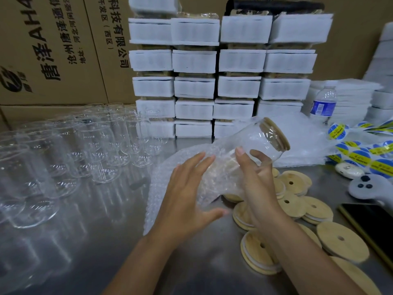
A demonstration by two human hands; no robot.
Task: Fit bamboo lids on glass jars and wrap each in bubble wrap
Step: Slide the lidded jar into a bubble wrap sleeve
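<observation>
R hand [257, 179] grip curls round tilted lidded jar [255, 137], frame ctr; L hand [185, 199] grip open, fingers straight on bubble wrap [158, 196].

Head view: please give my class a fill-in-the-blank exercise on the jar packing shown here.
The right hand holds a glass jar closed with a bamboo ____.
The open left hand touches a sheet of ____ wrap.
The empty jars with open tops stand on the person's ____ side.
Missing words: lid; bubble; left.
</observation>
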